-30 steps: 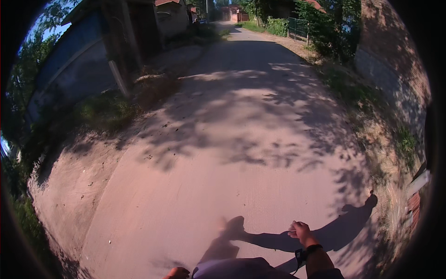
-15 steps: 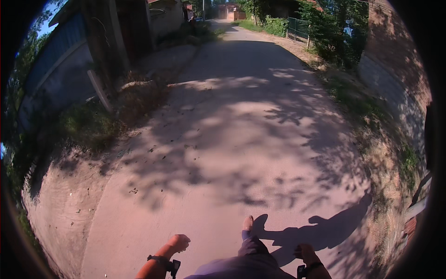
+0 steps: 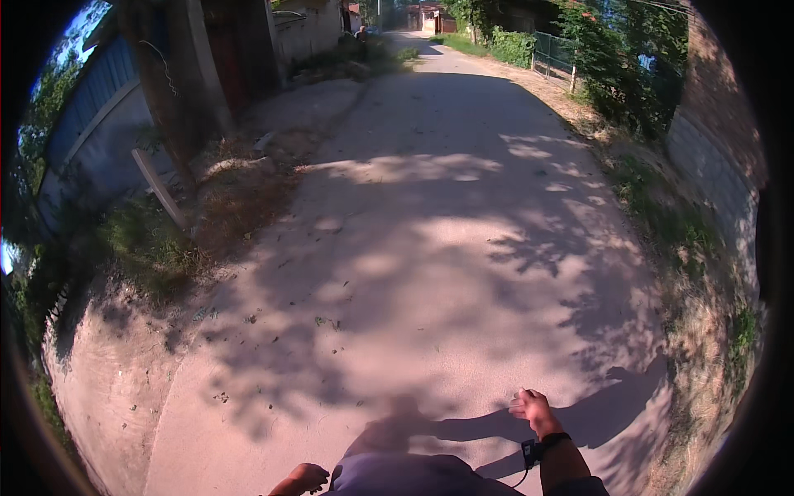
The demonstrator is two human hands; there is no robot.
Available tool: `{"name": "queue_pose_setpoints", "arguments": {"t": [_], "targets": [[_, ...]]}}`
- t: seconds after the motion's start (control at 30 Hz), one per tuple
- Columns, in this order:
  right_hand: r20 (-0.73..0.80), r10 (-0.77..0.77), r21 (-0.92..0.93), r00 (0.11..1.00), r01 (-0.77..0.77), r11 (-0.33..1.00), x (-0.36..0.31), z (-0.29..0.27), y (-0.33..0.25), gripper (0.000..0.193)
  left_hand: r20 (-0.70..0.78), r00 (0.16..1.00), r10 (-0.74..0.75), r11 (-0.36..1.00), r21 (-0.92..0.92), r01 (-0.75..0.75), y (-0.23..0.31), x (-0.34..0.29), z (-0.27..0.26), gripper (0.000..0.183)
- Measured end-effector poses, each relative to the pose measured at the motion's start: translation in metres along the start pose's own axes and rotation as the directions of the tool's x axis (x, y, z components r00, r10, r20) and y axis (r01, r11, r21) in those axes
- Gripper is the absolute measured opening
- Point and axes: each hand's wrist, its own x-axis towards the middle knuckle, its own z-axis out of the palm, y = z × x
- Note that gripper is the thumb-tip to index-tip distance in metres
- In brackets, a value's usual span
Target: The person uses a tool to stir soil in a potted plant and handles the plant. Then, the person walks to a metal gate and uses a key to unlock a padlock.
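Observation:
My left hand [image 3: 308, 478] is low at the bottom edge, left of my dark clothing [image 3: 405, 477]. Its fingers are loosely curled in, and nothing shows in them. Further forward, to the right of my body, my right hand [image 3: 533, 410] hangs over the road with its fingers curled toward the palm, also holding nothing that I can see. A black band with a small device [image 3: 536, 450] and a thin cable sits on my right wrist. Neither hand touches anything. My feet are hidden.
A paved road [image 3: 397, 331] with leaf shadows runs ahead. On the left stand a leaning post [image 3: 160, 190], weeds [image 3: 153, 244] and a blue-panelled wall [image 3: 99, 116]. Grass [image 3: 662, 207], a brick wall [image 3: 719, 149] and a green fence [image 3: 552, 56] line the right. My shadow [image 3: 620, 405] falls rightward.
My right hand has swung forward and up, while my left hand has dropped back toward the bottom edge. The shoe seen earlier is out of sight, and the road view has shifted slightly.

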Motion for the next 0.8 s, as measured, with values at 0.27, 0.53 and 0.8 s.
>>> {"name": "queue_pose_setpoints", "arguments": {"t": [0.27, 0.53, 0.8], "targets": [[-0.052, -0.026, -0.035, 0.998, 0.025, 0.999, 0.155, 0.025, -0.118, 0.035, -0.047, 0.994, 0.103, 0.973, 0.212, -0.091, 0.194, 0.145, -0.178, 0.035], [-0.158, 0.229, 0.104, 0.960, -0.215, 0.971, 0.275, 0.001, -0.207, 0.038, -0.206, 0.942, 0.263, 0.955, 0.197, -0.224, 0.455, 0.222, -0.379, 0.032], [-0.132, 0.226, 0.097, 0.965, -0.214, 0.972, 0.489, 0.005, -0.360, 0.034, -0.215, 0.968, 0.127, 0.984, 0.153, -0.095, 0.553, 0.329, -0.448, 0.031]]}}
